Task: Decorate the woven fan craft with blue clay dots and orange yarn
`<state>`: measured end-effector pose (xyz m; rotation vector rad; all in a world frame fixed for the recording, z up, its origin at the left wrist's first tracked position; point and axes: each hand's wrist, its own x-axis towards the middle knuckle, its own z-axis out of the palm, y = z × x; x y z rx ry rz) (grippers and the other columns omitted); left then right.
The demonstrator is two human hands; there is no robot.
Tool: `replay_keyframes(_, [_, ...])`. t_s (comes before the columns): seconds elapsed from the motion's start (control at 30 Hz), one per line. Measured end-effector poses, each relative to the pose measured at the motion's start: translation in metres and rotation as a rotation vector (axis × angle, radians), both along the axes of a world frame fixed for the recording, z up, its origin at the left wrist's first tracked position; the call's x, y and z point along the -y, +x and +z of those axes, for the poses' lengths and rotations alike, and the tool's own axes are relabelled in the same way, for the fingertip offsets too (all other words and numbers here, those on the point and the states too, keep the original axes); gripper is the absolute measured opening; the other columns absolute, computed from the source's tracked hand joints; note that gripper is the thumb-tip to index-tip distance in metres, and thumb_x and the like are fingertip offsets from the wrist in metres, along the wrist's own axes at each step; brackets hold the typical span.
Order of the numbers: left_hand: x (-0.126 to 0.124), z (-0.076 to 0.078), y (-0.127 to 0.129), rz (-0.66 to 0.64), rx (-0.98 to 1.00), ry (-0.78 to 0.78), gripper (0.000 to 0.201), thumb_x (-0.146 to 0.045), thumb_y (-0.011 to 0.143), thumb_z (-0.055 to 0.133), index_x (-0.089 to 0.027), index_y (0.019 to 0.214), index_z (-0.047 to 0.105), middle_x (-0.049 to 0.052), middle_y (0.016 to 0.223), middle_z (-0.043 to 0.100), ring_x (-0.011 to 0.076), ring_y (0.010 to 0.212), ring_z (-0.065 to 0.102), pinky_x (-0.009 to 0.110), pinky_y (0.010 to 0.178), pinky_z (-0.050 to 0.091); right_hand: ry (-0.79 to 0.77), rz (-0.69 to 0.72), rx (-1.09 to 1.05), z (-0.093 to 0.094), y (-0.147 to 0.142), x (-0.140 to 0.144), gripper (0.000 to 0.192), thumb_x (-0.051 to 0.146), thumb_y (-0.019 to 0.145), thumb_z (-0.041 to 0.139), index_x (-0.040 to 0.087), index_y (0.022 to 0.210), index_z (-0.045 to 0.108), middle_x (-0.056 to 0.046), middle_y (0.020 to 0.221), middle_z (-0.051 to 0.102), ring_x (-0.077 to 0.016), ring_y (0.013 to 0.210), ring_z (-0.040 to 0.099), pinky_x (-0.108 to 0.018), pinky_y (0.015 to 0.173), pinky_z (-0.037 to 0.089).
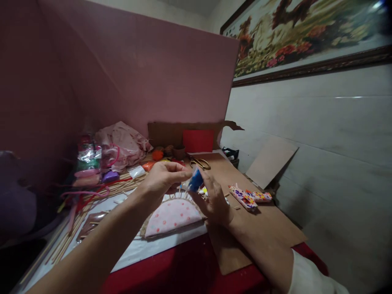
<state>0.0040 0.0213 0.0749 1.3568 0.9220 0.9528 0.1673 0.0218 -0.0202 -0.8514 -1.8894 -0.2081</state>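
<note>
A small clear plastic packet with something blue inside (pixel 196 180) is held up over the table between both hands. My left hand (pixel 163 176) is closed, pinching the packet's left edge with thumb and fingertips. From the other side, my right hand (pixel 217 201) has its fingers and thumb closed around the packet. Below them lies a half-round piece of pale pink cloth with red dots (pixel 173 218), edged with twine. Short thin sticks stand out from its curved rim, partly hidden behind the hands.
Scissors (pixel 200 164) and a flower-patterned cloth roll (pixel 249 197) lie on brown cardboard (pixel 269 222). Long thin sticks (pixel 114 188), a purple packet (pixel 110 176) and crumpled pink cloth (pixel 124 143) lie left. A red card (pixel 198 141) stands behind.
</note>
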Motion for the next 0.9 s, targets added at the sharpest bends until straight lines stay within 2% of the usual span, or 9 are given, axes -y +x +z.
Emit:
replay_keyframes(0.13, [-0.0012,-0.0011,-0.0042,-0.079,0.021,0.024,0.022,-0.031,0.068,0.071,-0.011,0.068,0.063,-0.006,0.049,0.041,0.0027,0.043,0.031,0.018,0.043,0.020,-0.016,0.049,0.000,0.0017,-0.0011,-0.0005,0.066,0.029,0.089,0.047,0.012,0.145,0.016,-0.020,0.137,0.042,-0.0300,0.126,0.042,-0.047,0.100,0.042])
replay_keyframes(0.27, [-0.0022,-0.0009,-0.0059,-0.107,0.018,0.020,0.020,-0.030,0.070,0.070,-0.011,0.074,0.066,-0.007,0.047,0.037,0.0028,0.043,0.027,0.018,0.042,0.017,-0.037,0.052,-0.004,0.0004,-0.0009,-0.0017,0.068,0.029,0.089,0.047,0.012,0.145,0.013,-0.021,0.141,0.038,-0.0304,0.129,0.039,-0.049,0.101,0.041])
replay_keyframes(0.53, [-0.0023,0.0031,-0.0063,-0.038,-0.053,0.006,0.018,-0.027,0.066,0.073,-0.012,0.072,0.066,-0.007,0.046,0.040,0.0018,0.038,0.025,0.018,0.039,0.015,-0.016,0.040,0.021,-0.0020,0.0001,-0.0043,0.070,0.027,0.089,0.048,0.008,0.145,0.012,-0.023,0.142,0.035,-0.0313,0.131,0.036,-0.050,0.103,0.039])
replay_keyframes(0.73, [0.0012,0.0066,-0.0051,-0.009,-0.100,0.006,0.013,-0.023,0.069,0.070,-0.012,0.070,0.064,-0.007,0.044,0.040,0.0011,0.037,0.026,0.017,0.039,0.016,-0.038,0.036,0.042,-0.0012,0.0009,-0.0046,0.070,0.028,0.088,0.049,0.010,0.145,0.012,-0.023,0.138,0.041,-0.0312,0.125,0.044,-0.050,0.101,0.041])
replay_keyframes(0.9, [-0.0005,0.0055,-0.0053,0.004,-0.129,0.024,0.016,-0.027,0.072,0.069,-0.012,0.071,0.064,-0.008,0.042,0.036,0.0019,0.036,0.026,0.018,0.038,0.014,-0.021,0.042,0.049,-0.0005,0.0012,-0.0052,0.075,0.027,0.088,0.050,0.010,0.146,0.006,-0.023,0.140,0.038,-0.0317,0.129,0.037,-0.049,0.100,0.041])
